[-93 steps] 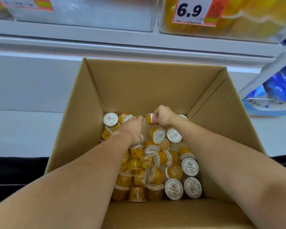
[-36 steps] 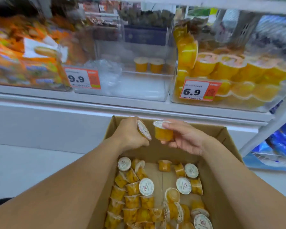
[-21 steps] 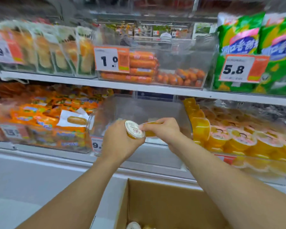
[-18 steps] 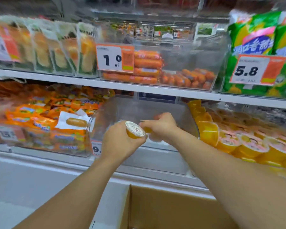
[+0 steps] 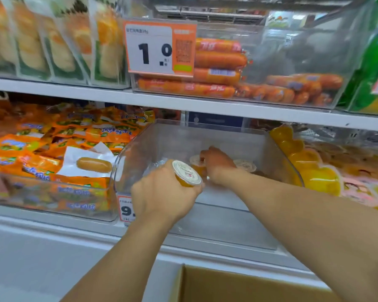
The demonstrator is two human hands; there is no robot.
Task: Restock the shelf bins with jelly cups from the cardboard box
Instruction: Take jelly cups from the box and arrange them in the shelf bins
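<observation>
Shop shelf, clear bin [image 5: 277, 149] – my right hand [image 5: 216, 165] sets a jelly cup [image 5: 196, 163] at its back wall, left hand [image 5: 162, 196] grips another cup [image 5: 186, 174] at the front edge – a tilted cup could roll w/ a careless release.

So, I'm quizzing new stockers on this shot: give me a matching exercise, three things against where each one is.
Things:
1. left hand
2. right hand
3. cardboard box

Places:
A. inside the clear bin, on a jelly cup
B. below the shelf, at the bottom edge
C. in front of the bin, holding a jelly cup

Pairs: 1-C, 2-A, 3-B
</observation>
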